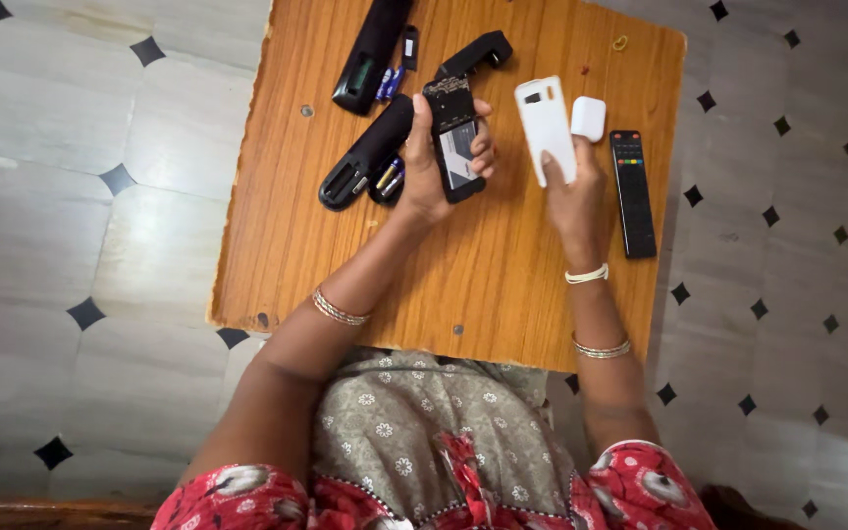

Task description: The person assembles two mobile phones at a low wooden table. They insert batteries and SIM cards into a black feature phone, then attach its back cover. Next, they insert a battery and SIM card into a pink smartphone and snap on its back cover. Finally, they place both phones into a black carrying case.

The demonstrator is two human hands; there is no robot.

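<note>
The left hand (434, 172) has its grip clenched around a black handset (455, 137) with its back cover off, thumb along the left edge and fingertips wrapped over the right edge, so the open back with its pale label faces up; it is held just above the middle of the wooden table (277, 245). The right hand (571, 191) is grasping a white back cover (545, 126), pinched from below and held upright beside the handset, the two close but apart. Touching the cover's upper right edge, as far as can be told, is a small white rounded block (588, 118) resting on the table. To the right of that hand lies a slim black remote (633, 193) with coloured buttons near its top, parallel to the table's right edge. Left of the left hand, a long black remote (365, 155) lies diagonally with its battery bay open, and batteries (390, 179) sit beside it. Farther up lie another black remote (372, 54), more batteries (390, 83) and a black cover piece (476, 52). The table stands on a pale tiled floor (71, 196) with dark diamond insets.
</note>
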